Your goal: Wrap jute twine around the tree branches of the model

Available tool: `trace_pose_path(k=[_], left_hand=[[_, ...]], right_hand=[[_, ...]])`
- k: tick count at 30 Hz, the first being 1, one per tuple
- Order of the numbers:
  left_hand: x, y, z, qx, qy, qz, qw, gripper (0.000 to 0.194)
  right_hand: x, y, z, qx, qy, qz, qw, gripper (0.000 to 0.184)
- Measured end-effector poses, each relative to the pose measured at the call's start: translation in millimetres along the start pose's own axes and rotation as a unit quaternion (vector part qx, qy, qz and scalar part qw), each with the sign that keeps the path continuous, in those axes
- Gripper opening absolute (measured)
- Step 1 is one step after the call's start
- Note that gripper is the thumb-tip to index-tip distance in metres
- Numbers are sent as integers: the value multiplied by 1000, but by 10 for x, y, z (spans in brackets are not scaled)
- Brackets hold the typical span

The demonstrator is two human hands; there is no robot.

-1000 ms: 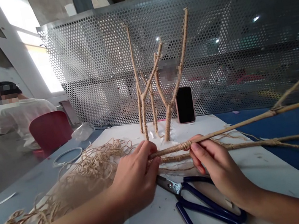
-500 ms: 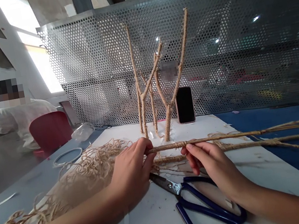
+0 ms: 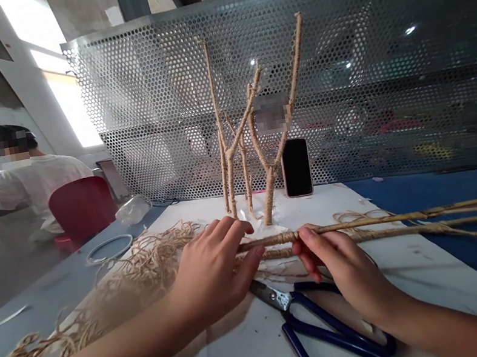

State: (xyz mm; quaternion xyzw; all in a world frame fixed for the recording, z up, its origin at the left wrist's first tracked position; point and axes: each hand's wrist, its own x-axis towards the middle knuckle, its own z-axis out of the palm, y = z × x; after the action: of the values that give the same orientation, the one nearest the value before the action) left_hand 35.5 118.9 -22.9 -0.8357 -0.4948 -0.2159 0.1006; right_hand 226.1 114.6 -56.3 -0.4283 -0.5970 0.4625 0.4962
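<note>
A thin branch (image 3: 379, 219), wound with twine near its left end, lies across both hands. My left hand (image 3: 217, 265) is loosely around that end, thumb and fingers parted on either side; the tip is hidden. Thumb and fingers of my right hand (image 3: 342, 255) pinch the branch where the twine wrapping (image 3: 277, 239) stops. Just below it, a second twine-wrapped branch (image 3: 382, 233) lies on the white board (image 3: 241, 350). Scissors with dark blue handles (image 3: 335, 334) rest beneath my hands. A tangled heap of twine (image 3: 154, 252) spreads behind and left of my left hand.
Several twine-wrapped branches (image 3: 270, 188) stand upright on the board, with a phone (image 3: 296, 168) propped beside them. A perforated metal screen (image 3: 152, 107) rises behind. On the left are a white ring (image 3: 110, 249), a clear plastic bag (image 3: 133, 210) and a person (image 3: 47, 169) seated on a red chair (image 3: 83, 206).
The held branch has turned, its far right fork dropping from raised to nearly level. My left fingers have loosened and spread; my right hand has slid slightly left along the branch.
</note>
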Motion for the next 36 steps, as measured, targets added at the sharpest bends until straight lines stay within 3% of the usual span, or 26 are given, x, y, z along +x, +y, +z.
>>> trace_pose_path(k=[2, 6, 9, 24, 36], left_hand=[[-9, 36, -54, 8, -5, 17, 1000, 29], [-44, 114, -94, -17, -75, 63, 995, 26], [-78, 151, -84, -17, -105, 73, 992, 26], [-160, 198, -86, -105, -74, 68, 989, 25], [-195, 192, -22, -112, -61, 55, 990, 20]], right_hand=[[-23, -28, 3, -15, -30, -16, 999, 37], [-62, -67, -10, -48, -104, -66, 991, 37], [-74, -77, -19, -59, -122, -72, 988, 36], [-82, -107, 45, 3, -208, -61, 976, 25], [-88, -69, 55, -21, -196, -26, 980, 29]])
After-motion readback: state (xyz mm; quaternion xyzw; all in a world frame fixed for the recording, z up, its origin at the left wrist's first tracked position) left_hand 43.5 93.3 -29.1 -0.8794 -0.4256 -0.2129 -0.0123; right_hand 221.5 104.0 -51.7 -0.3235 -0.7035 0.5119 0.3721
